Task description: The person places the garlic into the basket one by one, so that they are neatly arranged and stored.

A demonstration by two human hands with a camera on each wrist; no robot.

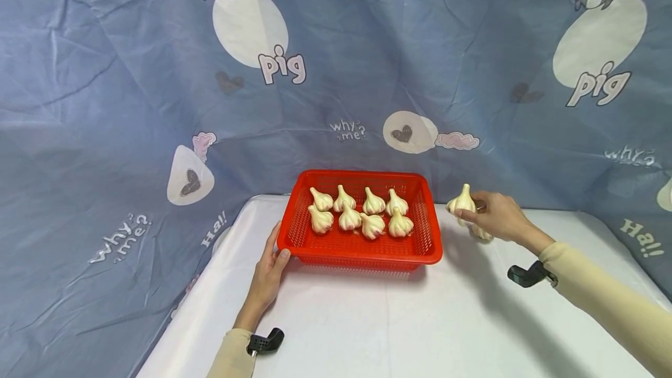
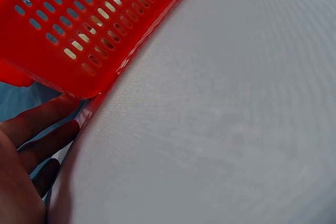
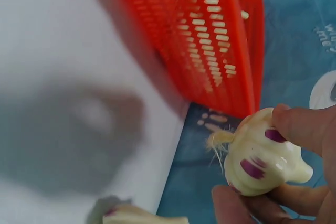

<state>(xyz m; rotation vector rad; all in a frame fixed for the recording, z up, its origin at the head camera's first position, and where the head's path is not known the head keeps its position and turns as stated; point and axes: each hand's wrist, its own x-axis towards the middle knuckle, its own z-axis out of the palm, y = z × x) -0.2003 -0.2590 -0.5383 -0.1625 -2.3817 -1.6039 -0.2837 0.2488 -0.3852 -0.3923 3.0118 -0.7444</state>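
My right hand pinches a garlic bulb between thumb and fingers, raised above the table to the right of the red basket. In the right wrist view the bulb shows purple patches and stringy roots. Beneath that hand, another garlic bulb lies on the table, partly hidden in the head view. My left hand rests against the basket's front left corner. Its fingers are nearly straight and touch the basket's outside. Inside the basket sit several garlic bulbs, in two rough rows with stems mostly up.
A white-covered table carries the basket near its back. Behind and to the left hangs a blue printed cloth, close to the table's edges. The right forearm's shadow falls across the table's right part.
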